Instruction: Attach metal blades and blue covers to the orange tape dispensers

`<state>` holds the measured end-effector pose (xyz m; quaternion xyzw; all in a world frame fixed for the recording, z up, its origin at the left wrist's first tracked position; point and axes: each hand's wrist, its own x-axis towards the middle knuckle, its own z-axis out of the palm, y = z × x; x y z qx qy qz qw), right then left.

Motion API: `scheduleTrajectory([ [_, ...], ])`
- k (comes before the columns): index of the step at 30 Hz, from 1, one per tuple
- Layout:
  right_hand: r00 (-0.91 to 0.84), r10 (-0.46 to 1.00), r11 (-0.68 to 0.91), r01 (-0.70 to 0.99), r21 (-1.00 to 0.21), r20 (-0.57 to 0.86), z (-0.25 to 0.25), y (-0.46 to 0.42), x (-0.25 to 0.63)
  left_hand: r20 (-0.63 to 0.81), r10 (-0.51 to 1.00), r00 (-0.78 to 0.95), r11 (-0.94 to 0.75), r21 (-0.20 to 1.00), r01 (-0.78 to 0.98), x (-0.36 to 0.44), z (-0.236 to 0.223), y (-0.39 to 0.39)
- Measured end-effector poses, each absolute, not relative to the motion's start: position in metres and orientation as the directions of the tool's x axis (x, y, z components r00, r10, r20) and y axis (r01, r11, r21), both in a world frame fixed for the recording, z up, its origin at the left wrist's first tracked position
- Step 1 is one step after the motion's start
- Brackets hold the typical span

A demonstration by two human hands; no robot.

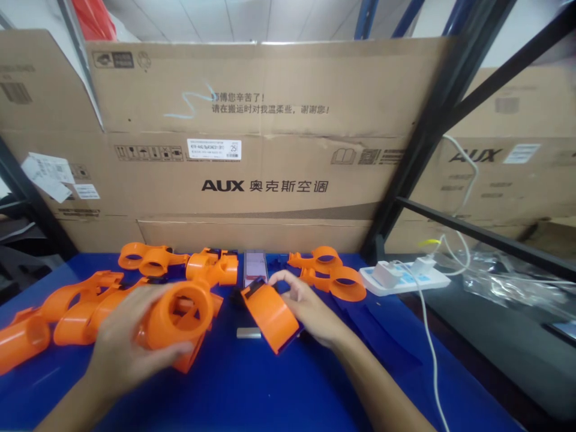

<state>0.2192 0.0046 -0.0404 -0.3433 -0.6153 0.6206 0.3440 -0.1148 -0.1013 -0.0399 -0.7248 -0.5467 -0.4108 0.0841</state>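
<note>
My left hand [130,342] is wrapped around an orange plastic tube-shaped part [180,318] at the lower left of the blue table [252,390]. My right hand [310,309] grips another orange curved part [270,315] near the table's middle, thumb and fingers pinched at its upper edge. A small grey metal bar [249,333] lies just left of that part. Several more orange parts [72,306] lie in a pile to the left.
More orange ring parts [333,273] lie behind my right hand. A small clear box [255,267] stands at the back centre. A white power strip [405,276] with cables sits at the right. Cardboard boxes [270,150] and a black shelf frame [432,132] close off the back.
</note>
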Motion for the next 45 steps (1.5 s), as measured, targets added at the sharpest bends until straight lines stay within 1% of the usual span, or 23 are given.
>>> scheduleTrajectory([
  [4, -0.61, 0.788, -0.083, 0.03, -0.996, -0.084, -0.064, -0.009, 0.187, 0.701, 0.713, -0.022, -0.335, 0.368, 0.868, -0.117, -0.024, -0.1],
  [7, -0.631, 0.765, -0.123, 0.05, -0.991, -0.127, -0.083, -0.018, 0.166, 0.706, 0.708, -0.003, -0.349, 0.354, 0.868, -0.115, -0.023, -0.098],
  [10, -0.678, 0.723, -0.16, 0.02, -0.987, -0.131, -0.093, -0.022, 0.159, 0.715, 0.698, 0.034, -0.385, 0.335, 0.86, -0.111, -0.026, -0.097],
  [12, -0.711, 0.692, -0.142, 0.032, -0.989, -0.123, -0.095, -0.023, 0.16, 0.726, 0.686, 0.048, -0.408, 0.33, 0.851, -0.106, -0.028, -0.097],
  [13, -0.723, 0.679, -0.117, 0.065, -0.991, -0.127, -0.095, -0.022, 0.162, 0.731, 0.68, 0.055, -0.419, 0.327, 0.847, -0.103, -0.028, -0.097],
  [16, -0.695, 0.704, 0.035, 0.24, -0.97, -0.147, -0.089, -0.021, 0.166, 0.738, 0.668, 0.093, -0.463, 0.315, 0.829, -0.094, -0.027, -0.097],
  [18, -0.622, 0.777, 0.185, 0.378, -0.907, -0.1, -0.082, -0.021, 0.168, 0.742, 0.658, 0.127, -0.492, 0.295, 0.819, -0.089, -0.028, -0.096],
  [20, -0.553, 0.833, 0.319, 0.502, -0.804, -0.015, -0.075, -0.021, 0.171, 0.749, 0.641, 0.168, -0.522, 0.265, 0.811, -0.086, -0.031, -0.094],
  [22, -0.53, 0.847, 0.402, 0.596, -0.695, 0.035, -0.07, -0.022, 0.175, 0.751, 0.626, 0.208, -0.551, 0.237, 0.8, -0.085, -0.034, -0.092],
  [25, -0.55, 0.833, 0.495, 0.691, -0.527, 0.061, -0.066, -0.023, 0.183, 0.747, 0.622, 0.234, -0.566, 0.222, 0.794, -0.083, -0.038, -0.091],
  [27, -0.568, 0.821, 0.535, 0.73, -0.425, 0.057, -0.064, -0.023, 0.187, 0.743, 0.628, 0.234, -0.562, 0.224, 0.796, -0.082, -0.039, -0.091],
  [29, -0.576, 0.817, 0.548, 0.757, -0.356, 0.031, -0.062, -0.022, 0.19, 0.735, 0.636, 0.234, -0.557, 0.229, 0.798, -0.08, -0.04, -0.092],
  [34, -0.533, 0.846, 0.515, 0.823, -0.239, -0.012, -0.056, -0.021, 0.196, 0.719, 0.651, 0.244, -0.551, 0.226, 0.804, -0.074, -0.038, -0.093],
  [36, -0.521, 0.854, 0.507, 0.833, -0.224, -0.004, -0.055, -0.02, 0.199, 0.723, 0.644, 0.249, -0.556, 0.22, 0.801, -0.071, -0.036, -0.093],
  [38, -0.51, 0.859, 0.499, 0.822, -0.272, 0.036, -0.052, -0.018, 0.204, 0.727, 0.635, 0.262, -0.563, 0.203, 0.801, -0.065, -0.035, -0.092],
  [39, -0.504, 0.861, 0.496, 0.802, -0.334, 0.068, -0.049, -0.017, 0.206, 0.727, 0.63, 0.272, -0.563, 0.187, 0.805, -0.061, -0.035, -0.092],
  [41, -0.484, 0.862, 0.483, 0.694, -0.534, 0.152, -0.043, -0.013, 0.212, 0.731, 0.614, 0.298, -0.559, 0.135, 0.818, -0.052, -0.035, -0.09],
  [43, -0.416, 0.881, 0.42, 0.471, -0.776, 0.224, -0.037, -0.008, 0.217, 0.738, 0.588, 0.331, -0.557, 0.072, 0.828, -0.041, -0.037, -0.087],
  [44, -0.373, 0.898, 0.364, 0.336, -0.869, 0.232, -0.035, -0.006, 0.218, 0.736, 0.58, 0.348, -0.56, 0.05, 0.827, -0.035, -0.037, -0.084],
  [45, -0.335, 0.917, 0.298, 0.211, -0.931, 0.218, -0.034, -0.005, 0.219, 0.732, 0.574, 0.367, -0.571, 0.037, 0.82, -0.03, -0.037, -0.082],
])
